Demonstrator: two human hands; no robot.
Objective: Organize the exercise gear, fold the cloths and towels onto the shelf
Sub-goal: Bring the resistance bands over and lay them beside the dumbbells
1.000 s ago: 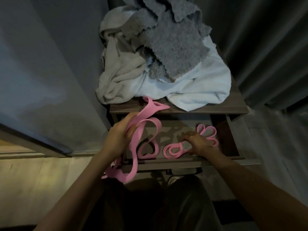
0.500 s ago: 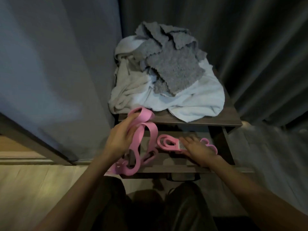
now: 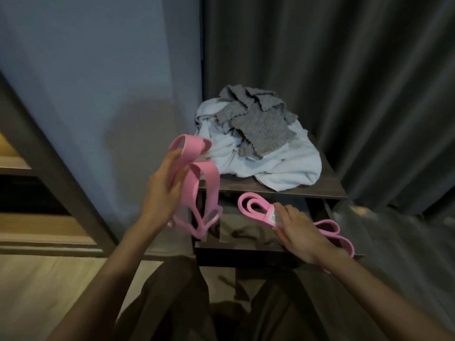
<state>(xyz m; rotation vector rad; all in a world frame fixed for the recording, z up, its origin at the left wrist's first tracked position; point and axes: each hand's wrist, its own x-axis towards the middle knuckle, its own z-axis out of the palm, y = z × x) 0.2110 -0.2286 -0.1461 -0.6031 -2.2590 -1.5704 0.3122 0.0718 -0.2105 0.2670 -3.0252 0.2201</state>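
The left hand point(image 3: 162, 193) holds a pink band point(image 3: 205, 178) in the air, in front of the left edge of a small dark table. Its fingers point(image 3: 181, 179) are closed around the middle of the band. One loop stands up above the hand, and the other loops hang down below it.

The right hand point(image 3: 301, 233) pinches a second pink band point(image 3: 253, 207) at its white label point(image 3: 273, 216). The folded loops point to the left, and more loops come out behind the hand on the right side. This band is over the lower compartment point(image 3: 248, 233) of the table. I cannot tell whether this compartment is a drawer or a shelf, or whether the band touches it. Nothing else is clearly visible inside.

On the top surface point(image 3: 328, 187) there is an unfolded pile: gray cloths point(image 3: 261, 126) lie on pale towels point(image 3: 285, 168), and one towel hangs a little over the front edge. A dark curtain point(image 3: 357, 82) is behind the table, and a wall point(image 3: 98, 70) is to its left.
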